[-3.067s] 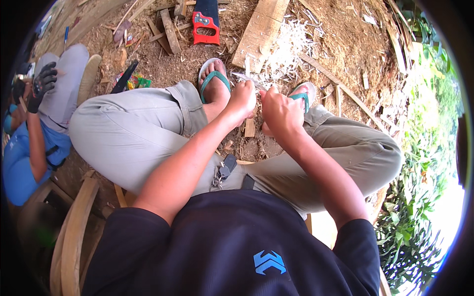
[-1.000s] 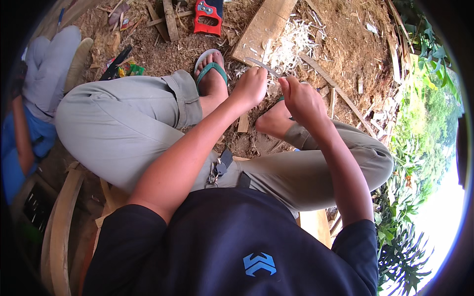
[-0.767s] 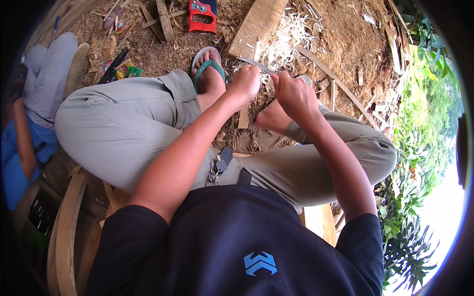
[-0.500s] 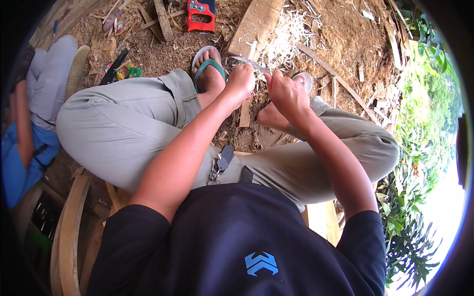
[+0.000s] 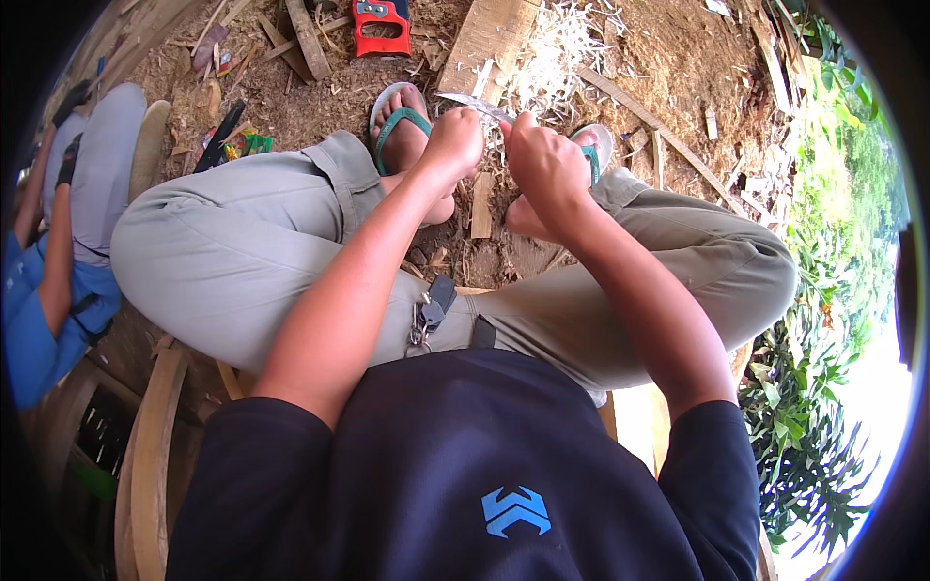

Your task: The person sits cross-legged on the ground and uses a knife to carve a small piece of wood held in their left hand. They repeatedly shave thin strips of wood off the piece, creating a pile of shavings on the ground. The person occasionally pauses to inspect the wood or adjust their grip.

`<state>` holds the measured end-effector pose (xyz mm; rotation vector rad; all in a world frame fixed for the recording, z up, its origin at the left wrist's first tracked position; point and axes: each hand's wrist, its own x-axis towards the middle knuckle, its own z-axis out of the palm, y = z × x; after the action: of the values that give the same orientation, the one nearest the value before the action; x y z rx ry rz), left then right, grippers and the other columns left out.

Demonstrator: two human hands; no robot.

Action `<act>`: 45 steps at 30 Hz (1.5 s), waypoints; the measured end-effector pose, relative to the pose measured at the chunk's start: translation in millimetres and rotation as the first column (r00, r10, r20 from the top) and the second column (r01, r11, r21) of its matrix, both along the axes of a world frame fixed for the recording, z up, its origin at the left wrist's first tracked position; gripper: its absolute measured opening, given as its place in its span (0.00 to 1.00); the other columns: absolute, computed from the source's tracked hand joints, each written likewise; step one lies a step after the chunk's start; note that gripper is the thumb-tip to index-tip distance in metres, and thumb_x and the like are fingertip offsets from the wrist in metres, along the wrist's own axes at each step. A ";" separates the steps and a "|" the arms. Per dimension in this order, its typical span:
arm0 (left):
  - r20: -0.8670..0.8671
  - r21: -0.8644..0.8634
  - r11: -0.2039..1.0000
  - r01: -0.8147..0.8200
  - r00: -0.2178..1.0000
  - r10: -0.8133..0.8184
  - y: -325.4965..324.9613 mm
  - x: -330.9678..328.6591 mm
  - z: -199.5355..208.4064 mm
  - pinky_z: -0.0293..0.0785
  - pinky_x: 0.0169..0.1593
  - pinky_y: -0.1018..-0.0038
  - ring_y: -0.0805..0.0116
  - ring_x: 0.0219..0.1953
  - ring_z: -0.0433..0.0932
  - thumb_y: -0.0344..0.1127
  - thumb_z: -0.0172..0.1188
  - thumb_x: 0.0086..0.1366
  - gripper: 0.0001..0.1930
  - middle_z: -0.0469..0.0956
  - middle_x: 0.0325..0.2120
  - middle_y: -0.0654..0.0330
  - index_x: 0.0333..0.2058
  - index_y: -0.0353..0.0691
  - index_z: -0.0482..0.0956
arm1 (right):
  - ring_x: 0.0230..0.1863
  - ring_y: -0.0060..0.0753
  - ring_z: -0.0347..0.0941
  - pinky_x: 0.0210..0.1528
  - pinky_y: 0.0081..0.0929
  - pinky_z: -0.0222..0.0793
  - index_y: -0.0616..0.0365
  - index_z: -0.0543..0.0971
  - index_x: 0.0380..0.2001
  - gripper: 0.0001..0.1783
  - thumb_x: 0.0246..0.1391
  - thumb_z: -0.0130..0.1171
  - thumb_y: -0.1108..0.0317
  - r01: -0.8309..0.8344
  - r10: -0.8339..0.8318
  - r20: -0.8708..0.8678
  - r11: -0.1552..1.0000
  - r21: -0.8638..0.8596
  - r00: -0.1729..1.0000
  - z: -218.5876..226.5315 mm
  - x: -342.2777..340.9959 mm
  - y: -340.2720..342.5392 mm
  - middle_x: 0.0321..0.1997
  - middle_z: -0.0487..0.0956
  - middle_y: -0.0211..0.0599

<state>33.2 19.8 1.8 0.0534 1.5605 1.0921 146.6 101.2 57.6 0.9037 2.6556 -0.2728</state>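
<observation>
Gripping a knife (image 5: 477, 104), the right hand (image 5: 548, 165) sits beside the curled left hand (image 5: 455, 143), its hold unclear.

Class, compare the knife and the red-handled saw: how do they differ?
Place: the knife is held in the right hand, while the saw lies on the ground.
Handle: the knife's is hidden in the grip, whereas the saw's red one shows.
Blade: the knife's is slim and silvery; the saw's is dark and mostly out of the picture.
Both are bladed hand tools.
</observation>
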 end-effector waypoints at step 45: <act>-0.075 0.287 0.948 -0.141 0.983 0.169 15.4 -43.2 90.0 0.46 0.15 0.78 0.80 0.11 0.52 0.42 0.42 0.68 0.12 0.57 0.11 0.71 0.25 0.48 0.62 | 0.21 0.54 0.76 0.25 0.47 0.71 0.56 0.75 0.27 0.24 0.67 0.44 0.49 -0.006 -0.044 -0.449 0.994 -0.111 0.893 65.4 -22.6 52.9 0.17 0.77 0.48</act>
<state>-9.9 35.2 91.8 0.1816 1.5052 1.4504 124.0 154.1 122.9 0.9220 3.0108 -0.7054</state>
